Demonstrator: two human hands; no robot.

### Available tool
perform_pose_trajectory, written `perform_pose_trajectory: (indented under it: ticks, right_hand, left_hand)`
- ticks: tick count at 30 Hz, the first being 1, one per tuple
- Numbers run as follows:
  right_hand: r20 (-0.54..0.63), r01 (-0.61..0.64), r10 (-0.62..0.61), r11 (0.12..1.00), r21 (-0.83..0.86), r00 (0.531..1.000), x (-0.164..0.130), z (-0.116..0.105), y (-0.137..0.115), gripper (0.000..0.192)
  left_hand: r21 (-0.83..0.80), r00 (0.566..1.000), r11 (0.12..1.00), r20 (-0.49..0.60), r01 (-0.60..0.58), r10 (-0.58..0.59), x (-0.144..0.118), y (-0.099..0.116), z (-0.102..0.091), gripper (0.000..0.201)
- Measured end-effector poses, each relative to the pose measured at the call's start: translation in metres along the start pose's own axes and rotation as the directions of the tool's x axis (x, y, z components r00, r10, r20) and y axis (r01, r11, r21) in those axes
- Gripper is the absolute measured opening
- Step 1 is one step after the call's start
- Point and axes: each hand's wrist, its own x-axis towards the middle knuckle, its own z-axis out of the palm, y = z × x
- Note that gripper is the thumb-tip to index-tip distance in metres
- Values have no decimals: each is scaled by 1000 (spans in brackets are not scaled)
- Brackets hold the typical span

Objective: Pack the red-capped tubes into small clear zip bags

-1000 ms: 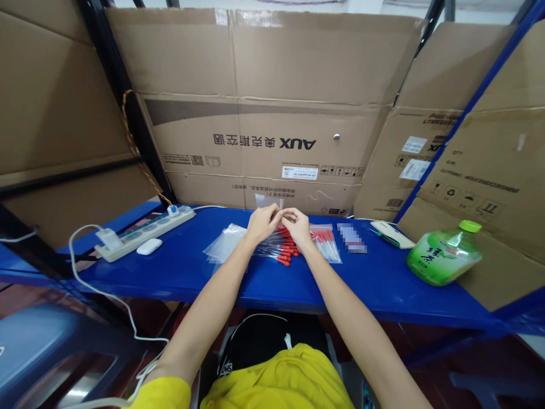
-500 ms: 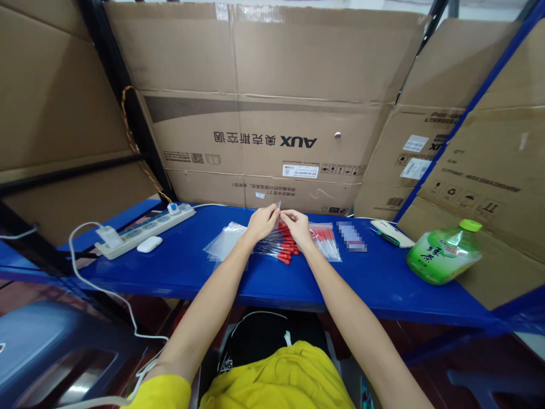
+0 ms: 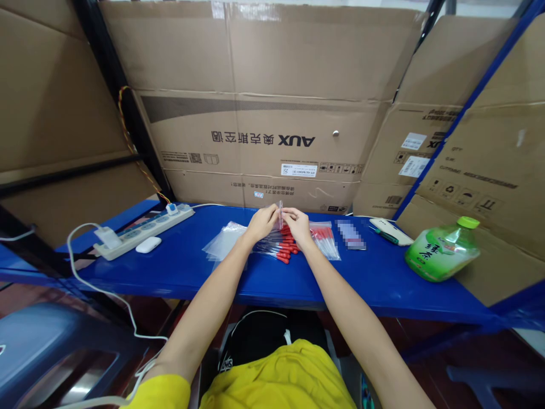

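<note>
Fingertip pinch on clear bag

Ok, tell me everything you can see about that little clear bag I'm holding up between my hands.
The small clear plastic bag is thin, glossy and see-through, standing roughly upright above the blue shelf. The left hand and the right hand pinch it from either side at its lower part, fingertips nearly meeting. Whether it holds anything cannot be told. Just below it lies a pile of red-capped tubes.
</note>
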Motion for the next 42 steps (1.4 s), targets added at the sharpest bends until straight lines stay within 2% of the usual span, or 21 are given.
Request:
perform_pose_trajectory:
  ticks: [4, 7, 12, 14, 17, 21, 24, 29, 37, 40, 42]
  right_hand:
    - [-6, 54, -55, 994, -93, 998, -2, 2, -2, 36]
    - [-16, 77, -83, 973, -216, 996, -5, 3, -5, 26]
    - [-236, -1, -116, 895, -446, 965, -6, -5, -8, 8]
    - [-269, -20, -128, 875, -485, 955, -5, -10, -8, 7]
    - [-236, 13, -169, 838, -546, 957, -4, -13, -8, 11]
    - [-122, 95, -205, 803, -588, 971, -7, -5, -8, 25]
    - [-62, 121, -181, 841, -527, 982, -9, 1, -8, 26]
    - [-65, 116, -154, 912, -393, 986, -7, -1, -8, 19]
    - [-62, 125, -153, 937, -327, 986, -5, 0, -9, 17]
    - [-67, 144, -183, 911, -386, 981, -8, 2, -13, 17]
    - [-32, 181, -224, 859, -479, 974, -10, 1, -16, 14]
  left_hand:
    - [13, 1000, 1000, 2, -24, 24, 0, 2, 0, 33]
    - [41, 999, 999, 10, -31, 31, -1, 4, -1, 31]
    - [126, 998, 992, -59, 21, -14, -1, 7, -6, 24]
    - [144, 994, 988, -105, 52, -37, -1, 8, -8, 23]
    - [142, 994, 989, -110, 28, -12, -2, 10, -7, 25]
    - [101, 997, 992, -31, -74, 77, -3, 14, -2, 29]
    - [71, 992, 989, -10, -126, 127, -3, 17, -1, 28]
    - [94, 988, 985, -35, -147, 151, -3, 17, -2, 30]
    - [201, 993, 978, -91, -58, 77, -3, 14, -3, 28]
    - [231, 987, 973, -159, 26, 12, -3, 15, -3, 26]
    - [239, 975, 966, -219, 98, -45, -3, 14, -3, 25]
